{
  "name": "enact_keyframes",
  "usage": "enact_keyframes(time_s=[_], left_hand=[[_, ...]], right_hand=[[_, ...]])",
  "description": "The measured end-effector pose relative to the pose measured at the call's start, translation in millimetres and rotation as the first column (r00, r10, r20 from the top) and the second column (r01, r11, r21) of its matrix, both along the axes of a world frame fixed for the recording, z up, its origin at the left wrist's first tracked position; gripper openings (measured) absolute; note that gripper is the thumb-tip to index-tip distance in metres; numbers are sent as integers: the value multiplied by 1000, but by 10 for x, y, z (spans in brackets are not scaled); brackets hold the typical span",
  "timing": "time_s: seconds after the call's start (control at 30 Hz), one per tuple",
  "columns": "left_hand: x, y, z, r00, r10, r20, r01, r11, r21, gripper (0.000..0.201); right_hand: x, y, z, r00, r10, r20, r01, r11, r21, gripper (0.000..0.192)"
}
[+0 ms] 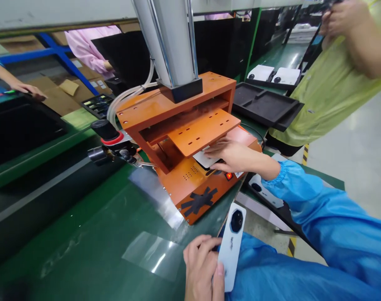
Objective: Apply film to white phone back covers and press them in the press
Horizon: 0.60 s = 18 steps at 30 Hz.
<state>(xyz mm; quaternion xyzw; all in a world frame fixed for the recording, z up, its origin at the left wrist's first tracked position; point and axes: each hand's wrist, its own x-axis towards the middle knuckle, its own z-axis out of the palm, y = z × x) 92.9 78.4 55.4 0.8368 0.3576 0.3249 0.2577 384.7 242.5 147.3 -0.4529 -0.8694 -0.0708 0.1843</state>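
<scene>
My left hand is closed round a white phone, held at a steep tilt in front of the green bench. Its back faces me, with a large round black camera at the top end and small dark print below. Under the raised plate of an orange press, my right hand grips another white phone by its edges. The fingers lie over its top and the thumb is at the near side. That phone's far part is hidden by the plate and my fingers.
A red lit switch and black tape are on the press front. Clear film lies on the green bench. More phones sit right of the press. Black trays stand behind, beside a person in yellow.
</scene>
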Motion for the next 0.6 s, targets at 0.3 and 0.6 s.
enact_keyframes(time_s=[0.3,0.6], left_hand=[[68,301,98,978,8,-210,47,966,255,19],[147,526,-22,957,146,-249,-15,886,463,10]], right_hand=[[88,-614,-558,895,-214,-391,310,929,202,39],[684,-1147,-1330,702,-567,-431,687,699,199,42]])
